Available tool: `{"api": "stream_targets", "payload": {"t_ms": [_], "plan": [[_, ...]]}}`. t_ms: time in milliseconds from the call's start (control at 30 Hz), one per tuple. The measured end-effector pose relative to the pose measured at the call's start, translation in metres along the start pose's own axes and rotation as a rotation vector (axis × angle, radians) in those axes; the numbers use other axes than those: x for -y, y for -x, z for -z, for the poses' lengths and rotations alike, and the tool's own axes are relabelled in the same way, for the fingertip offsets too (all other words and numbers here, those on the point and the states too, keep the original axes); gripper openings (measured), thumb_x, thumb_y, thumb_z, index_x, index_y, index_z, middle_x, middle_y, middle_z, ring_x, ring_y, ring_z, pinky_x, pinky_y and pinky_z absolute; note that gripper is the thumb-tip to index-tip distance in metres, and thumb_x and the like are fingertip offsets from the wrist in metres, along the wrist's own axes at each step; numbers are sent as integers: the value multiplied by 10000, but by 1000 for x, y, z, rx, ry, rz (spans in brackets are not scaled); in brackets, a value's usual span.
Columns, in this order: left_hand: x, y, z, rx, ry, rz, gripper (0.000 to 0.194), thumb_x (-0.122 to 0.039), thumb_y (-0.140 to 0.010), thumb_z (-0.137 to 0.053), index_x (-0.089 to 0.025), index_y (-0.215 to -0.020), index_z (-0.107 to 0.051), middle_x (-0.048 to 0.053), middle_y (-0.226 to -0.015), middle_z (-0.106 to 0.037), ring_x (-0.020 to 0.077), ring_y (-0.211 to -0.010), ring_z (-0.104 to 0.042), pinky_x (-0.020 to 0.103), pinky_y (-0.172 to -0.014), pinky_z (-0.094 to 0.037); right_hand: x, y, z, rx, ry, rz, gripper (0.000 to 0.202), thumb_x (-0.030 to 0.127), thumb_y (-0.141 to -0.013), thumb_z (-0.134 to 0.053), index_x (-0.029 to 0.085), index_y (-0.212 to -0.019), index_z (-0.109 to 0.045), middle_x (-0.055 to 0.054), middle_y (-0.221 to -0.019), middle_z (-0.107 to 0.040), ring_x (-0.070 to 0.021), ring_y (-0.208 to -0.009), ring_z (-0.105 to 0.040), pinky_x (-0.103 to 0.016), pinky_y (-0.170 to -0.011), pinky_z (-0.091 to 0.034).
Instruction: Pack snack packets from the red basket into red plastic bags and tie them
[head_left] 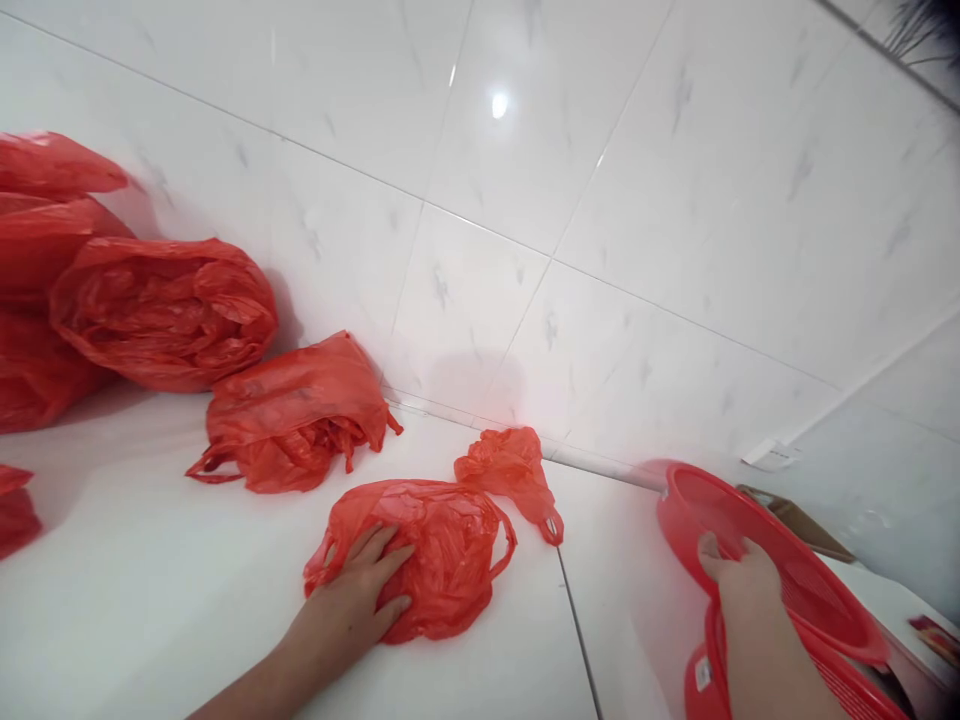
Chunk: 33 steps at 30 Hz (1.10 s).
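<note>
My left hand (pixel 360 590) lies with its fingers spread on a crumpled red plastic bag (pixel 446 560) on the white surface. On the right, my right hand (pixel 739 570) is at the near side of an upper red plastic basket (pixel 802 590), its fingers curled over the rim. Another red basket (pixel 712 640) sits below that one, partly hidden by my right forearm. A smaller crumpled red bag (pixel 510 465) rests just behind the bag under my left hand. Further left, a folded red bag (pixel 300 410) lies near the wall.
Several bulky red bags (pixel 169 315) are piled at the far left against the tiled wall (pixel 487 250). Part of a red bag (pixel 15 510) shows at the left edge. A white box (pixel 907 620) lies behind the baskets, by the right wall.
</note>
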<state>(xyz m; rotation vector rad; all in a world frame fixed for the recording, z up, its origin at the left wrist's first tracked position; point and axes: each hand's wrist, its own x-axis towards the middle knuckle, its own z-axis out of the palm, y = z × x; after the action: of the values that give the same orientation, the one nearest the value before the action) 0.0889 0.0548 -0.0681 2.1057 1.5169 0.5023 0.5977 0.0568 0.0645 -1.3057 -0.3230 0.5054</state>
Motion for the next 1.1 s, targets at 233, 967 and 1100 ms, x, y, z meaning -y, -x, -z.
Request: {"api": "stream_targets", "payload": {"t_ms": [233,967,1100], "plan": [[2,-1,-2,-41,40,-15,524,-318,-794,-499,-337,-1317,-478,-1,-1505,-287,281,-1394,-217,450,-977,-443,-2,-9,-23,-32,-136,-207,296,254,-924,-244,262,-663,-381,2,-632,-416,-89,-432,-466,-253,-389,-356],[5,1,-2,-63,56,-56,505,-362,-808,-471,-280,-1305,-499,41,-1482,-321,288,-1384,-229,441,-974,-433,-94,258,-47,692,74,-297,427,504,-808,-549,267,-1162,-527,-72,-1255,-564,-186,-986,-617,-319,-763,-536],[7,0,-2,-44,71,-47,514,-382,-804,-477,-293,-1310,-495,32,-1488,-311,287,-1387,-221,448,-980,-428,-82,259,15,541,480,-90,368,459,-821,-585,260,-1130,-571,-81,-1121,-617,-234,-966,-599,-401,-744,-541]]}}
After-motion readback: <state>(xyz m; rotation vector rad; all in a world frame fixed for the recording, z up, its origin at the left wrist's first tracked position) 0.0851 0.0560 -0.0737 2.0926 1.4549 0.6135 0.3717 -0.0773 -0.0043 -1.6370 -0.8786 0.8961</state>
